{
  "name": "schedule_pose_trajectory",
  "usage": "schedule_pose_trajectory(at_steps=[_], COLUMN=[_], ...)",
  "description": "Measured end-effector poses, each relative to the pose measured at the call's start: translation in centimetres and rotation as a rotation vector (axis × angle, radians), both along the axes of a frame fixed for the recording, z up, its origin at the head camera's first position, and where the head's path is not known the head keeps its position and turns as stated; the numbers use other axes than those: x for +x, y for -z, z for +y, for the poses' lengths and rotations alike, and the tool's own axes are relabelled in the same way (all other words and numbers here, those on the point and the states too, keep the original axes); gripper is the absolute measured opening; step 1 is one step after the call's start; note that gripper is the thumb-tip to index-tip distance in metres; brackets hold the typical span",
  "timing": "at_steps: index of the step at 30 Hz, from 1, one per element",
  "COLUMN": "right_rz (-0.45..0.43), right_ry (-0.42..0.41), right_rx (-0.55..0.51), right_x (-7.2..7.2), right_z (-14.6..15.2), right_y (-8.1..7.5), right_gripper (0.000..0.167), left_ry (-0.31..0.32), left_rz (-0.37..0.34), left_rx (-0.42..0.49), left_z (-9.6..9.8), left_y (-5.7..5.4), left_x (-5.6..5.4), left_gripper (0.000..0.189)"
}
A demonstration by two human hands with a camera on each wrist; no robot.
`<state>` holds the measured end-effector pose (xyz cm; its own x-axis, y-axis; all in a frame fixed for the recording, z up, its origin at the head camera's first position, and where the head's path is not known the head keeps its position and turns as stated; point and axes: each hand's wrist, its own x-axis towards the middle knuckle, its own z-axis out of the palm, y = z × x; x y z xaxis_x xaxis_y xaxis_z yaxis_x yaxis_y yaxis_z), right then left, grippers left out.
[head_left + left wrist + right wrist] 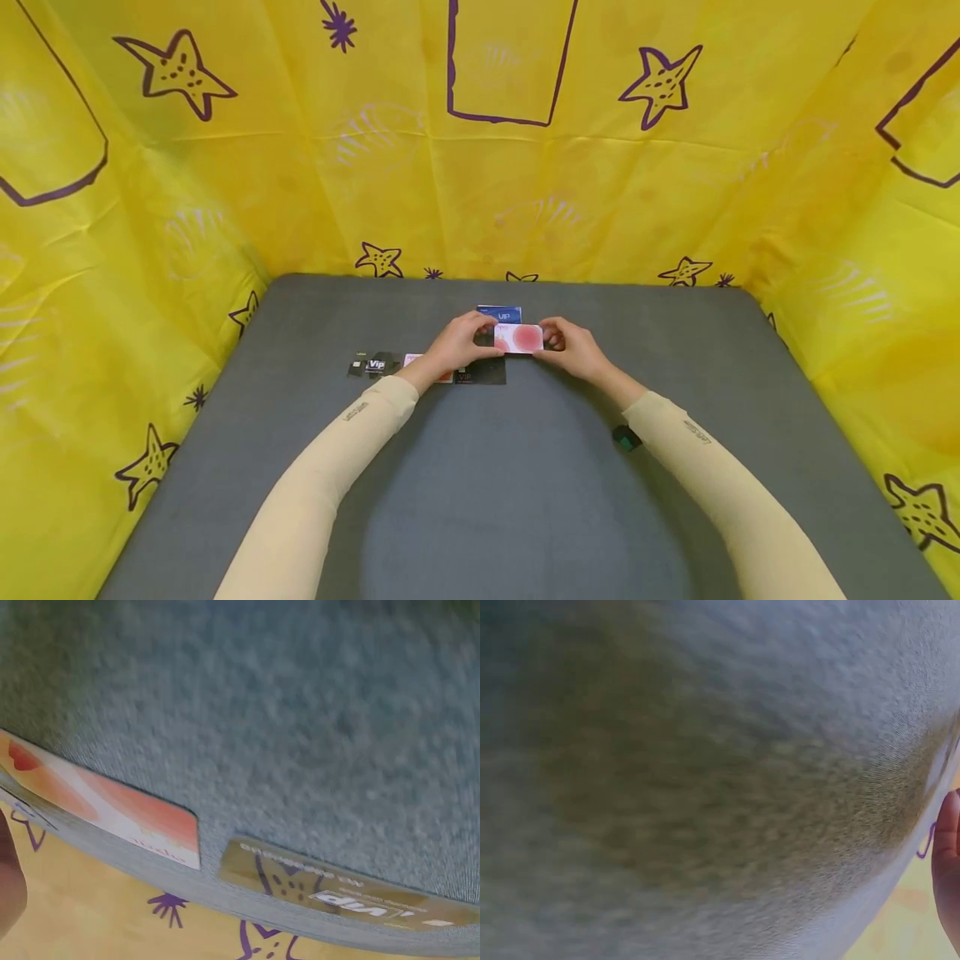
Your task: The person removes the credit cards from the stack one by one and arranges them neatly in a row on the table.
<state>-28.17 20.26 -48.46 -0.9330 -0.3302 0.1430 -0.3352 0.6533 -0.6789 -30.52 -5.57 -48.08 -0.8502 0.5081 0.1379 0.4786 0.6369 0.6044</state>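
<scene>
Between my two hands is a white card with pink-red circles (519,338). My left hand (459,340) pinches its left edge with thumb and fingers, and my right hand (572,348) pinches the right edge. Just behind it, a blue VIP card (501,314) lies on the grey table, partly covered by the held card in the head view. Under my left wrist are a black VIP card (483,372) and a red-and-white card (142,814), both partly hidden in the head view. Only an edge of the right hand (946,862) enters the right wrist view.
Farther left lies a dark see-through Vip card (375,364), in a row with the other cards on the grey table (487,500). A yellow curtain (450,192) with purple starfish drawings rises along the table's back and sides.
</scene>
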Motion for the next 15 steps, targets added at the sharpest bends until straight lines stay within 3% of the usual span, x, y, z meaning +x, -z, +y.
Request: schedule_pose_trajectory(at_steps=[7, 15], right_rz=[-0.021, -0.027], right_ry=[0.004, 0.000], right_rx=[-0.019, -0.003], right_x=[1.1, 2.0], right_z=[0.7, 1.5], right_y=[0.1, 0.1], right_gripper=[0.052, 0.050], left_ry=[0.010, -0.001], left_rz=[0.039, 0.041], left_rx=[-0.033, -0.096], left_z=[0.6, 1.4], left_y=[0.4, -0.1], left_x=[0.8, 2.0], left_gripper=[0.054, 0.053])
